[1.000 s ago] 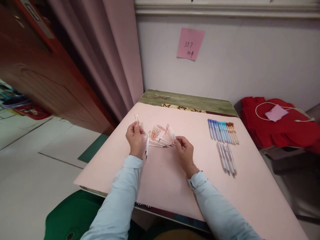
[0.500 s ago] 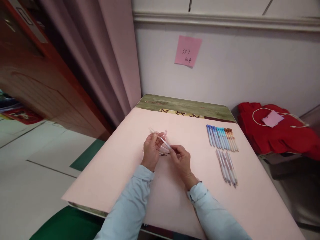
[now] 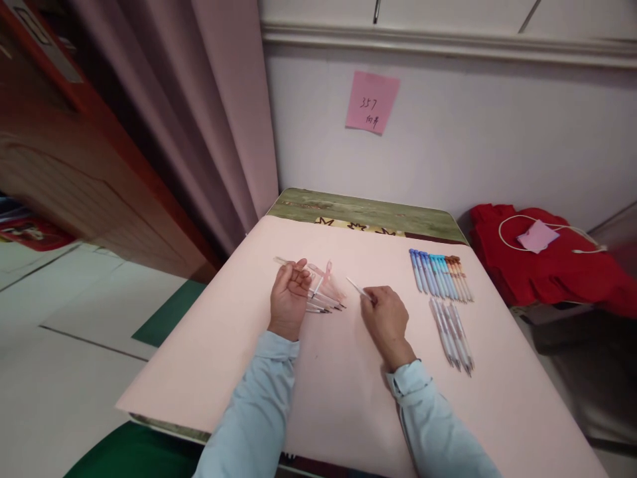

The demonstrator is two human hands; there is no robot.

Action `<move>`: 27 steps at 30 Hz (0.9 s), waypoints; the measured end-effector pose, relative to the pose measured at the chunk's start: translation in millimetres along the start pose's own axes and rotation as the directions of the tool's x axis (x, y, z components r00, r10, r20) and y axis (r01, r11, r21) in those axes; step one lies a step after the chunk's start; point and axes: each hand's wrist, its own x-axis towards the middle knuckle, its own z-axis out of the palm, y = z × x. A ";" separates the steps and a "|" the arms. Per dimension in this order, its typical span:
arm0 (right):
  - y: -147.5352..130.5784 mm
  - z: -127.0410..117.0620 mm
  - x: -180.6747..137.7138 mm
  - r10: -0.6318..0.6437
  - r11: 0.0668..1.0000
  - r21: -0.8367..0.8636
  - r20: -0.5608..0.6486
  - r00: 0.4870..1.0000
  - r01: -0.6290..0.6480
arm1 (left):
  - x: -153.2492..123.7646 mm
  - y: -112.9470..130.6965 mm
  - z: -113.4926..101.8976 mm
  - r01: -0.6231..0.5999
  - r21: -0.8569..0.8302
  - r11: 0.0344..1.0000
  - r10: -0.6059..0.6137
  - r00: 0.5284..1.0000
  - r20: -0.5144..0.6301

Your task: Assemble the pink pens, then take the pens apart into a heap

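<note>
Right hand [image 3: 387, 317] fingers pinch a thin white refill [image 3: 356, 286] over the middle of the counter [image 3: 348, 392], left hand [image 3: 288, 299] fingers curl on a clear barrel [image 3: 281, 261] by loose pen parts [image 3: 329, 292]; both probably light, slick, slightly bendy, so best gripped mid-shaft.

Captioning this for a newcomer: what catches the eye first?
On the pink table cover, the left hand holds a clear pen barrel by a loose heap of pen parts, the right hand pinches a thin white refill. Right of them lies a neat row of blue and orange pens; a pink note hangs on the wall.
</note>
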 end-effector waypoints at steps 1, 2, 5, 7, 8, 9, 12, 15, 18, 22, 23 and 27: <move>-0.9 -1.0 2.6 -0.011 1.000 -0.002 -0.003 1.000 0.011 | -0.2 -0.1 0.0 0.005 -0.013 1.000 -0.005 1.000 0.008; -3.1 -1.5 7.6 -0.023 1.000 0.011 -0.013 1.000 0.023 | -0.5 -0.2 0.2 0.011 -0.034 0.999 -0.010 1.000 0.022; -16.2 3.7 38.9 -0.123 0.990 0.073 0.002 0.992 0.123 | -1.5 -0.3 1.0 0.034 -0.088 0.996 -0.027 0.996 0.084; -27.6 15.2 68.2 -0.209 0.977 0.069 0.075 0.975 0.204 | -1.9 -0.3 1.6 0.038 -0.074 0.997 -0.030 0.993 0.114; -33.0 23.0 82.6 -0.239 0.970 0.062 0.129 0.962 0.233 | -2.0 -0.4 1.8 0.041 -0.059 0.997 -0.034 0.992 0.120; -37.8 31.3 95.7 -0.251 0.968 0.050 0.177 0.952 0.246 | -2.2 -0.5 2.1 0.048 -0.049 0.998 -0.042 0.992 0.121; -46.5 54.4 121.7 -0.282 0.958 0.030 0.297 0.912 0.286 | -2.9 -1.4 2.2 0.099 -0.077 0.992 -0.089 0.988 0.130; -47.1 67.3 128.7 -0.301 0.949 0.019 0.348 0.888 0.314 | -3.9 -3.1 1.4 0.162 -0.152 0.975 -0.135 0.976 0.171; -46.6 71.3 128.6 -0.275 0.955 -0.006 0.347 0.897 0.295 | -5.0 -5.4 0.6 0.209 -0.197 0.958 -0.168 0.964 0.206; -51.3 70.0 131.9 -0.197 0.974 -0.041 0.321 0.926 0.222 | -7.1 -8.4 0.0 0.217 -0.164 0.962 -0.184 0.964 0.194; -52.5 68.0 132.6 -0.182 0.978 -0.037 0.314 0.932 0.204 | -7.9 -9.0 0.1 0.220 -0.157 0.963 -0.188 0.962 0.198; -50.3 47.4 120.8 -0.160 0.987 0.067 0.298 0.941 0.146 | -13.1 -11.1 3.0 0.206 -0.112 0.972 -0.179 0.961 0.213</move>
